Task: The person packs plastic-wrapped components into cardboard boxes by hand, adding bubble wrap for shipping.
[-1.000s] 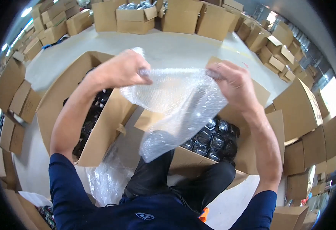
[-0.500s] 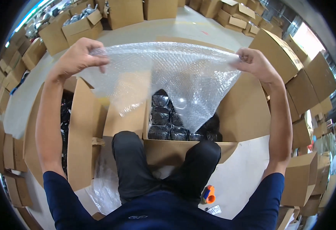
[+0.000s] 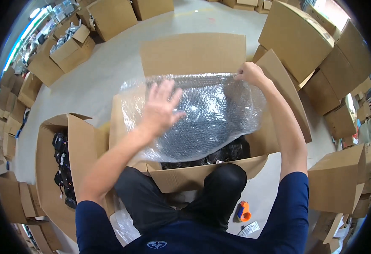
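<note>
A sheet of clear bubble wrap (image 3: 206,114) lies over the open cardboard box (image 3: 181,180) in front of my knees. Its left part overlaps the box's left flap. Black wrapped items (image 3: 234,150) show below the sheet's near edge; the others are seen only dimly through it. My left hand (image 3: 162,106), slightly blurred, is spread flat above or on the wrap; whether it touches cannot be told. At the far right corner, my right hand (image 3: 250,74) pinches the sheet's edge.
To my left stands another open box (image 3: 52,169) with black items (image 3: 62,165) in it. An orange tape dispenser (image 3: 245,211) and a white printed label (image 3: 249,229) lie on the floor at the right. More bubble wrap (image 3: 124,224) lies near my left leg. Stacked cartons (image 3: 295,38) surround the area.
The bubble wrap, held up between both hands before, has come down over the box. My left hand has let go of its corner and moved right and nearer, fingers spread. My right hand still grips.
</note>
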The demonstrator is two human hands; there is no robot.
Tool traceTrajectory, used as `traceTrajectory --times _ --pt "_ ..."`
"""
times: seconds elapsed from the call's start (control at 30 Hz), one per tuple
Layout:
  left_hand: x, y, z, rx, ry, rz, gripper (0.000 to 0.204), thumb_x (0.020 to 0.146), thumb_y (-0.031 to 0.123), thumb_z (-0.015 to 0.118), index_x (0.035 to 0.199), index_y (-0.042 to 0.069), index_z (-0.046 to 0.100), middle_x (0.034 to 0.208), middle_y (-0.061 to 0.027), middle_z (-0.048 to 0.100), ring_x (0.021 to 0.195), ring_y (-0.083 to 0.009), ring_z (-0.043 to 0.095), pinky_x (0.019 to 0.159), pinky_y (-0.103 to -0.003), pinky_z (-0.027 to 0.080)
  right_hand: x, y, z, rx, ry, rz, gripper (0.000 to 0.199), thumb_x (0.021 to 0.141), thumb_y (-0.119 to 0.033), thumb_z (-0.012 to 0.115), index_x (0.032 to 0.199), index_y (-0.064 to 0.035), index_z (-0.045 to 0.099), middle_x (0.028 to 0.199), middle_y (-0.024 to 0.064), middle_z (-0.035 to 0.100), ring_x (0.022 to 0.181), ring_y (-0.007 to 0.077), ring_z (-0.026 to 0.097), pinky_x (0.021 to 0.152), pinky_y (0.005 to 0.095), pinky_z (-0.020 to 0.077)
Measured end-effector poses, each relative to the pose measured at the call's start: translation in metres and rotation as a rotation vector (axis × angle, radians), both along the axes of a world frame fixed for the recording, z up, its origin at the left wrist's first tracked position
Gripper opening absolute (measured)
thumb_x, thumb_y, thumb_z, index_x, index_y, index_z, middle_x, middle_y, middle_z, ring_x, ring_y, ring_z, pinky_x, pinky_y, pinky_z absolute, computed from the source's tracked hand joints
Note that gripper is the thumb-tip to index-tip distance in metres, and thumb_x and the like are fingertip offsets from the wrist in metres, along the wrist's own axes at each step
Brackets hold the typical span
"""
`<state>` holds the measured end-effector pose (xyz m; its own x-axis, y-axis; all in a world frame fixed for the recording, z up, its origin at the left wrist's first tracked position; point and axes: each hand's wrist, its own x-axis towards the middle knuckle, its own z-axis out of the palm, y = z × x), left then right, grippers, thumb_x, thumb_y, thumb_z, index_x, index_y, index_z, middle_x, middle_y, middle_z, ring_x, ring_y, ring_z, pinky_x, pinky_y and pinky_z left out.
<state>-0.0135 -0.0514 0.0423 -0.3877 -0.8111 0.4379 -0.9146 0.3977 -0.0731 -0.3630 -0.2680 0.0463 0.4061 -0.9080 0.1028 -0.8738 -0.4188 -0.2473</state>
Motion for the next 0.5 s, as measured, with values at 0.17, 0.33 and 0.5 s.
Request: traceTrajectory --times 0.17,0.33,0.5 --pt "0.001 -0.013 -0.132 0.268 -0.233 -0.008 0.076 0.083 0.048 0.076 0.143 0.008 0.054 0.159 -0.0236 0.035 0.15 -0.0385 0.03 0.122 -0.058 0.02 0.023 -0.04 -0.081 -0.018 0.27 0.164 0.028 0.074 -0.031 0.084 0.086 -0.0078 0.075 0.091 0.0155 0.073 0.092 0.0346 0.07 0.08 0.0457 0.0554" --pt "0.016 -0.009 -0.192 0.57 -0.364 0.056 0.08 0.086 0.05 0.072 0.149 0.008 0.047 0.163 -0.0229 0.028 0.153 -0.0369 0.023 0.124 -0.058 0.012 0.019 -0.057 -0.162 -0.131 0.313 0.272 0.026 0.075 -0.029 0.083 0.083 -0.006 0.073 0.084 0.0153 0.071 0.09 0.0343 0.07 0.079 0.0459 0.0559" --pt "-0.002 -0.006 -0.205 0.896 -0.333 -0.061 0.087 0.081 0.049 0.078 0.149 0.005 0.046 0.16 -0.0244 0.032 0.15 -0.0397 0.029 0.119 -0.061 0.024 0.004 -0.056 -0.208 -0.144 0.448 0.214 0.028 0.074 -0.028 0.083 0.088 -0.0056 0.072 0.095 0.0139 0.069 0.096 0.0324 0.068 0.082 0.0444 0.0546"
